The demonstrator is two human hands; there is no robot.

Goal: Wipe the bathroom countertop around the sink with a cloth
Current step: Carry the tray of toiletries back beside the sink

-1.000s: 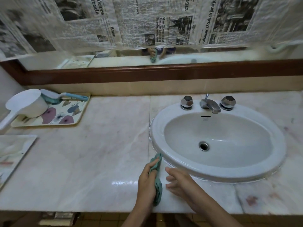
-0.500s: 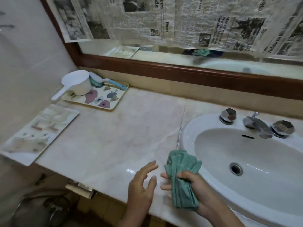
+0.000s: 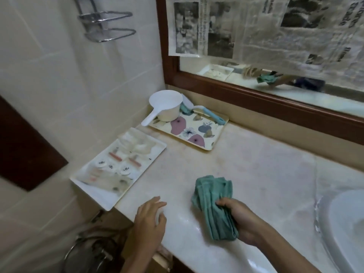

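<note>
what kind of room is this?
Probably a bathroom, home or hotel: a marble countertop with an inset white sink, a wood-framed mirror above it, and a white tray of what look like toiletries.

One head-worn wide-angle view looks forward and steeply down from close above the tabletop [image 3: 246, 160]. The left hand [image 3: 150, 215] and the right hand [image 3: 239, 220], gripping the cloth [image 3: 212, 201], enter at the bottom edge, nearest the lens. The sink [image 3: 338, 223] is cut off at lower right. The mirror [image 3: 256, 100] crosses the upper right, and the tiled wall [image 3: 49, 66] fills the upper left.
</note>
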